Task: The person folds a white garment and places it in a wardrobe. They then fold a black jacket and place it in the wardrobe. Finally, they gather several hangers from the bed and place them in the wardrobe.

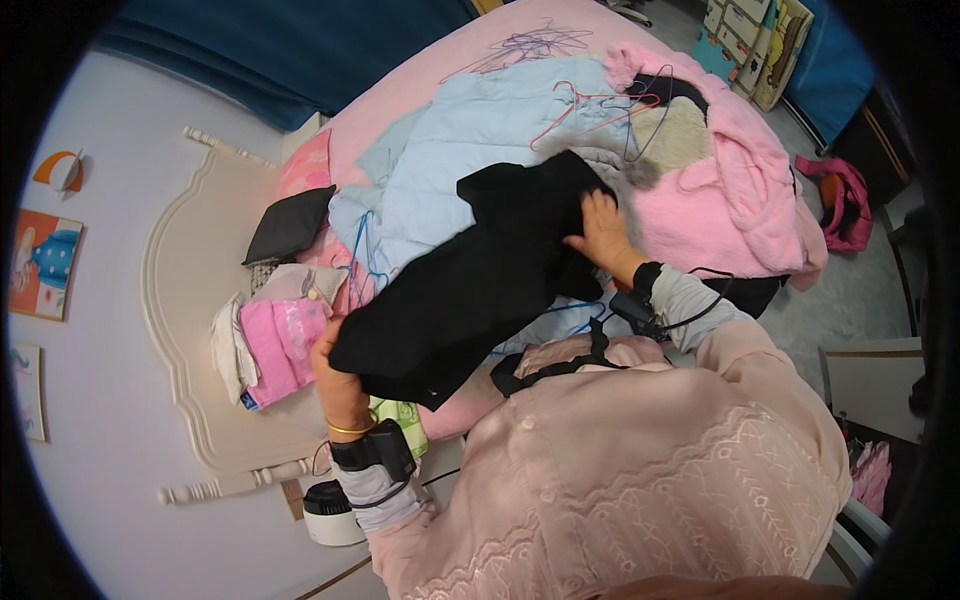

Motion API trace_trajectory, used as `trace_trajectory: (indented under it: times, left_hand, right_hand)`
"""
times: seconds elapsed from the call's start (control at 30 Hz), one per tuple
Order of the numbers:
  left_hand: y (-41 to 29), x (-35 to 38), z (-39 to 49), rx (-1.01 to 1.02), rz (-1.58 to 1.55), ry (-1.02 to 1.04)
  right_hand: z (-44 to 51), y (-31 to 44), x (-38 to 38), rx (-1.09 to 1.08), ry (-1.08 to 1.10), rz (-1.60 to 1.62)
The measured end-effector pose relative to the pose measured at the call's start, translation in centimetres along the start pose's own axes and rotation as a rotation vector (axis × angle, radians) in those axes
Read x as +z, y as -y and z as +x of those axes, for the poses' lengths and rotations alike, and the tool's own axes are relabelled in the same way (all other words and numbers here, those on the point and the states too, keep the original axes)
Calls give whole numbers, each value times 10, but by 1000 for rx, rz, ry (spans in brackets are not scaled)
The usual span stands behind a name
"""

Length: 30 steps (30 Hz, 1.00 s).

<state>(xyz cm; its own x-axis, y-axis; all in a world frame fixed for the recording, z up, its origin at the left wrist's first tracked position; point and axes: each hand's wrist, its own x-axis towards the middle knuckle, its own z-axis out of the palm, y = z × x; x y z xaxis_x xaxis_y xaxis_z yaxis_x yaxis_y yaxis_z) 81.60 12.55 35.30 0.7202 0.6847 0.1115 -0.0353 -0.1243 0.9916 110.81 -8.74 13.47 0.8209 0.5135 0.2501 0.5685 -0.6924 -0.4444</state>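
Observation:
A black garment (472,277) lies stretched across the bed in front of me, over a pale blue padded jacket (427,172). Its near left end is gripped by my left hand (341,382), whose fingertips are partly hidden by the cloth. My right hand (606,232) rests on the garment's far right part with its fingers apart. Just past that hand are grey fur trim (641,171) and a fluffy pink garment (720,217). A blue hanger (589,315) shows from under the black cloth.
Red (600,97) and purple (666,112) hangers lie on the clothes; a tangle of hangers (532,49) sits at the bed's far side. Folded pink cloth (281,349) and a dark cushion (289,225) are by the cream headboard (176,300). A white-and-black appliance (330,514) stands at lower left.

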Motion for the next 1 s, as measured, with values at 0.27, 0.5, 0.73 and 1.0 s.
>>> trace_trajectory:
  times: [0.27, 0.5, 0.73, 1.0]
  left_hand:
    - [-55, -13, -22, 72, -220, 22]
    - [-50, -53, -38, 50, -336, -106]
    - [-27, -126, -51, -31, -471, -245]
    - [-18, -151, -72, -16, -590, -309]
  right_hand:
    - [58, 25, -4, 136, -376, 220]
    - [64, -8, 76, -240, 765, 136]
    - [127, 50, 53, -348, 663, 162]
    - [237, 156, -86, -521, 283, 636]
